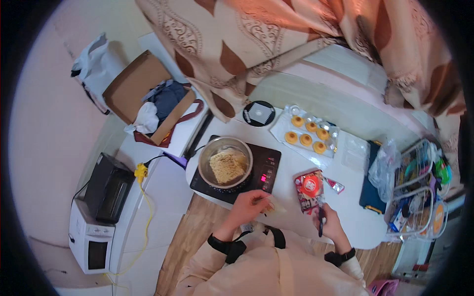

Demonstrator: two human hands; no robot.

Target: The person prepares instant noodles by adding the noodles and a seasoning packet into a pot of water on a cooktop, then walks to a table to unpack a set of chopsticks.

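A person wears a pale cream top (284,271) with long sleeves (200,259), a wide black band (236,251) around each wrist, and a short black strap (278,238) at the front.

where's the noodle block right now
In the head view, left of centre: the noodle block is in the metal pot on the black cooktop, up and left of the left hand.

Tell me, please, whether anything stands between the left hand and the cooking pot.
Nothing visible does. Only the flat near part of the black cooktop lies between the left hand, which pinches what looks like a small pale packet, and the cooking pot. The pot has no lid on it.
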